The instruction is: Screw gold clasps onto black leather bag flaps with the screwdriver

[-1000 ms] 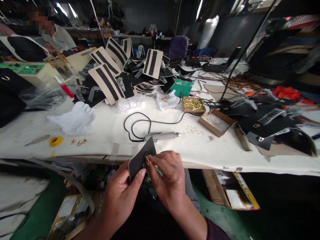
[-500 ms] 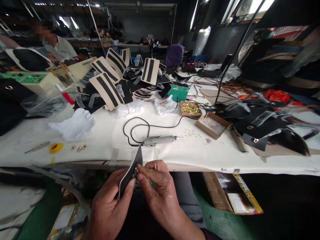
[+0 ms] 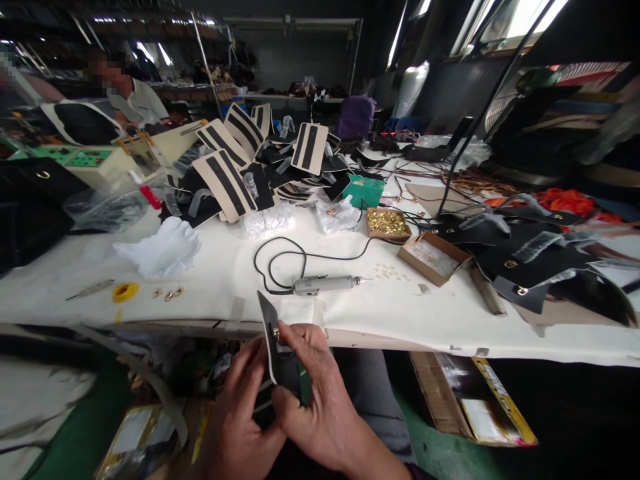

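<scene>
A black leather panel (image 3: 271, 337) with a pale edge is held up between both hands, just in front of the table edge. My left hand (image 3: 245, 400) is closed round its left side and lower part. On the panel's face sits a small gold clasp (image 3: 277, 333). The index finger of my right hand (image 3: 317, 393) lies by this clasp, while its thumb presses lower on the panel. The lower part of the panel is partly hidden by the fingers. On the table beyond lies a grey electric screwdriver (image 3: 327, 283) with a black cord.
A small box of gold fittings (image 3: 387, 223) stands beside an open cardboard box (image 3: 434, 257). Stacked beige-and-black panels (image 3: 225, 187) fill the back left. Black panels with gold clasps (image 3: 520, 257) lie at right. Yellow tape (image 3: 125, 291) is near the left front. A person (image 3: 135, 100) sits behind.
My right hand's pinch near the clasp has loosened, and its thumb has moved down onto the panel. The panel has turned more upright. The view has shifted slightly left.
</scene>
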Available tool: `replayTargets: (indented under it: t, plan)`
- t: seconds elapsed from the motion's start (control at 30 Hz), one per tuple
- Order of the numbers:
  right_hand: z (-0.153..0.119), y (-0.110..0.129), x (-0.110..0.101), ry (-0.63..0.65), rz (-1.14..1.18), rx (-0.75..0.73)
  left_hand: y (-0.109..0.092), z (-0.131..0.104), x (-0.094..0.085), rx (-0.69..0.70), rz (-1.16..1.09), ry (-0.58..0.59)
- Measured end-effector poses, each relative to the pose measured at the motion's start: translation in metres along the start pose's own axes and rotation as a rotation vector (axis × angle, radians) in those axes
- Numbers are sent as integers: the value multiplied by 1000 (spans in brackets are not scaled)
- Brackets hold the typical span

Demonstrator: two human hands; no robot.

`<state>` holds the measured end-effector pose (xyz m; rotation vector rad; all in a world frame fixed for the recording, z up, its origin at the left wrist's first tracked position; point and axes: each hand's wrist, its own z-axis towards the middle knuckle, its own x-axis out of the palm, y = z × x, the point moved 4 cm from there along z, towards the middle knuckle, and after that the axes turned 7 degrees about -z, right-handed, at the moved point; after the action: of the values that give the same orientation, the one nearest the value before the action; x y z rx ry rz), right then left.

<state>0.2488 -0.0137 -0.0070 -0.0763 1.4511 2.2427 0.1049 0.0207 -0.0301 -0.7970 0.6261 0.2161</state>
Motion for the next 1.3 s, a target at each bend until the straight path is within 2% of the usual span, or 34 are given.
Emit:
replayTargets:
  t: [0.07,0.2,0.33,0.47,0.63,0.73,0.83,0.93,1.03,1.17,1.3]
  plan:
    - [0,-1,0,34,-2,-4,3,-4,1,11,3,38]
    - [4,-6,-7,-10,-45,48,3,-4,3,19,13,86]
    - [12,-15,-15,15,-95,149,-2,7,6,92,-1,135]
    - [15,-29,-23,24,12,300,3,23,12,169,23,154]
    - [16,-60,-23,125,164,617,23,40,29,251,147,161]
    - [24,-81,-20,178,173,770,40,50,41,275,102,183]
    - [39,-95,-16,208,98,859,59,60,50,252,3,194]
    - [54,-98,-11,237,6,908,75,65,56,220,-97,187]
    - [57,-92,-8,217,-68,933,84,64,56,201,-164,173]
    - [42,-76,-3,200,-149,901,80,50,50,234,-204,192]
    - [35,-72,-1,262,-314,837,79,42,49,246,-219,196]
